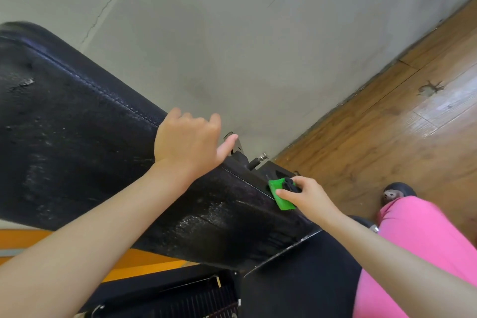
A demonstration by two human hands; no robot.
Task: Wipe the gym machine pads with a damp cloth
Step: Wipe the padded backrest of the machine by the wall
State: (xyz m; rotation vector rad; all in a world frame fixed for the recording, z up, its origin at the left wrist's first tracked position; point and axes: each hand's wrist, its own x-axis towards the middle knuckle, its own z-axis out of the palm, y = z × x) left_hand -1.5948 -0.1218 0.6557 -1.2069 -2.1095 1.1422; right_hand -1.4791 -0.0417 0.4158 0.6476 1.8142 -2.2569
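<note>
Cloth (280, 197), green, folded, pinched by right-hand fingers (286, 193) on stitched, seemingly wet pad (77, 137).

Bare left hand (188, 139) and bare right hand (307, 196), both unsleeved up to the frame edge. Bright pink trouser leg (426, 240) of smooth fabric at lower right. Black round-toed shoe (398, 190) beyond it, with a greyish scuffed patch on the toe.

Black pad (77, 150), green cloth (280, 195) on it

A cracked grey wall (232, 33) meets a wooden floor (387, 137); an orange strip (25, 239) shows lower left.
</note>
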